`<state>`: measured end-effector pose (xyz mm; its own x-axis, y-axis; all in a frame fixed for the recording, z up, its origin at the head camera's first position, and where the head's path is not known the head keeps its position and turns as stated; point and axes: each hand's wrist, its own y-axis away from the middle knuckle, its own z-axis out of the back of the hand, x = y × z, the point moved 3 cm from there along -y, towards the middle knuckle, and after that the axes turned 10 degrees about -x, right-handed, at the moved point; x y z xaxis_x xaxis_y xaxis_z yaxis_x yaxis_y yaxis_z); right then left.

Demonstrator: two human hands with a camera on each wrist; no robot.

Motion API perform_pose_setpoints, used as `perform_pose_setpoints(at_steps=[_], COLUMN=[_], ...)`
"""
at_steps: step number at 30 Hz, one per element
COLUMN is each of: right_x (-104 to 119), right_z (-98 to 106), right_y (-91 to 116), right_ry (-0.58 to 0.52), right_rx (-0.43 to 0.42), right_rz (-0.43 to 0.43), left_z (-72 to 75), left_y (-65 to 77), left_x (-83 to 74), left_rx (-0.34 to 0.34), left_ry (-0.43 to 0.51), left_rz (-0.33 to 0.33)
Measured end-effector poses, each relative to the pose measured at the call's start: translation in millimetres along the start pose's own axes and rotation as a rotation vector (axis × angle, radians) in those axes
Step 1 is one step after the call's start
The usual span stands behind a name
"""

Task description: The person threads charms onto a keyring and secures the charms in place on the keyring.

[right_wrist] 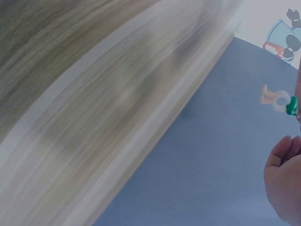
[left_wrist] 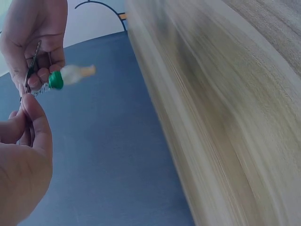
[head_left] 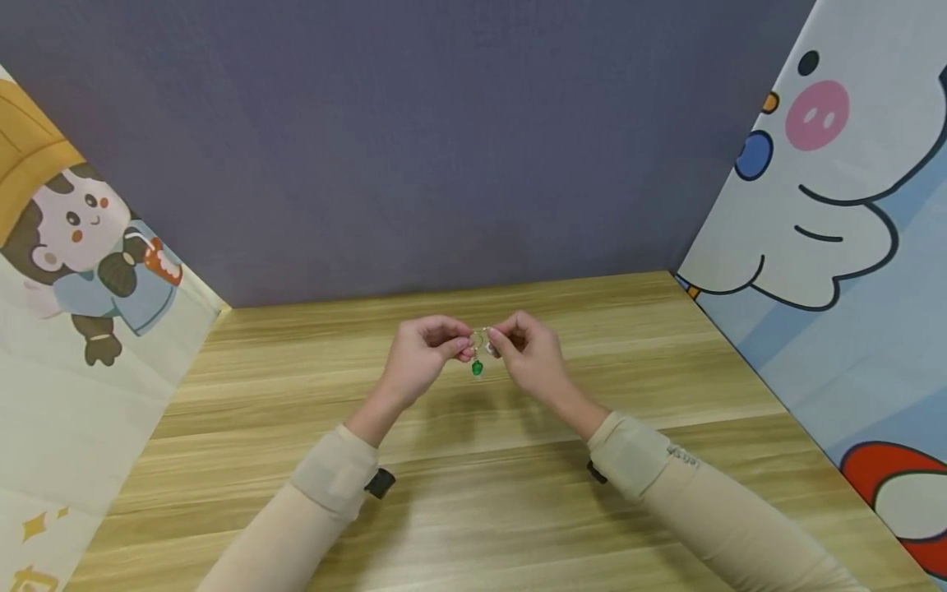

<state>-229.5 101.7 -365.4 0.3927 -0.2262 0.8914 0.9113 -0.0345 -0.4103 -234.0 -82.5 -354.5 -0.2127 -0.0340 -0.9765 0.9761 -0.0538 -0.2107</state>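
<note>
A small keychain hangs between the two hands over the table, its thin gold-coloured ring (head_left: 478, 339) upright in the head view. From it dangles a charm with a green bead (head_left: 477, 367), a whitish translucent part (left_wrist: 72, 74) and a peach-coloured end piece (right_wrist: 267, 94). My left hand (head_left: 423, 355) pinches the ring's left side between thumb and fingers. On the other side, my right hand (head_left: 529, 352) pinches the keychain near the top of the ring. The fingertips of both hands nearly meet, partly hiding the metal parts.
Under the hands lies a wood-grain table (head_left: 473, 510). A dark grey-blue panel (head_left: 444, 148) stands at its back edge. Cartoon-printed panels border it, one on the left (head_left: 96, 395) and one on the right (head_left: 784, 353).
</note>
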Motion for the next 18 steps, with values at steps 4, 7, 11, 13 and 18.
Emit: perform_pose_setpoints(at_steps=[4, 7, 11, 13, 18], right_x=[1.0, 1.1, 1.3, 2.2, 4.4], right_z=[-0.6, -0.8, -1.0, -0.8, 0.6], right_y=[1.3, 1.8, 2.2, 2.3, 1.5], right_ry=[0.023, 0.041, 0.061, 0.075, 0.108], right_rx=[-0.005, -0.013, -0.026, -0.032, -0.052], right_rz=[0.028, 0.047, 0.070, 0.080, 0.112], left_z=[-2.1, -3.8, -5.3, -5.7, -6.6], left_y=[0.8, 1.6, 2.2, 2.4, 1.5], left_x=[-1.6, -3.1, -3.1, -2.8, -1.1], left_rx=[-0.021, -0.028, -0.030, -0.028, -0.015], left_ry=[-0.009, -0.029, -0.077, -0.099, -0.114], left_rz=[0.005, -0.003, -0.024, -0.031, -0.029])
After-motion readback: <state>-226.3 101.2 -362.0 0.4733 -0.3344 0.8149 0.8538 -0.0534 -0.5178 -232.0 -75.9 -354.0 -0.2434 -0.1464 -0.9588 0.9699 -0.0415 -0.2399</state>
